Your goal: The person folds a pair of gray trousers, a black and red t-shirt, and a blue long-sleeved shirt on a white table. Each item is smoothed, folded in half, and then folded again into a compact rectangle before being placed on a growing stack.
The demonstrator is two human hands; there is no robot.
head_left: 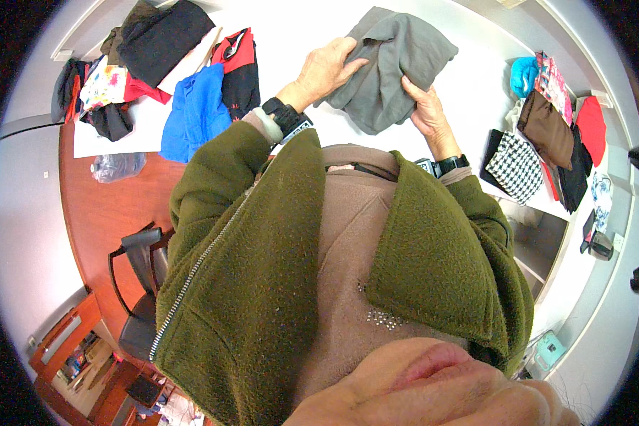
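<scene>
A folded grey cloth [387,60] lies over the white table [284,35] at the top centre, loosely rumpled. My left hand [323,71] grips its left side, thumb over the fabric and fingertips partly hidden. My right hand [429,113] pinches the lower right edge, thumb on top and the other fingers mostly underneath. To the left of the cloth lie a bright blue garment [195,113], a red and black garment [238,78] and a pile topped by a folded black cloth [163,42].
At right are a houndstooth cloth [515,163], a brown garment [547,128], a red cloth [589,128] and a turquoise bundle [524,74]. At left stand a wooden desk [103,213] with a plastic bag [117,168] and a black chair [140,263]. Open shelves [525,263] sit below right.
</scene>
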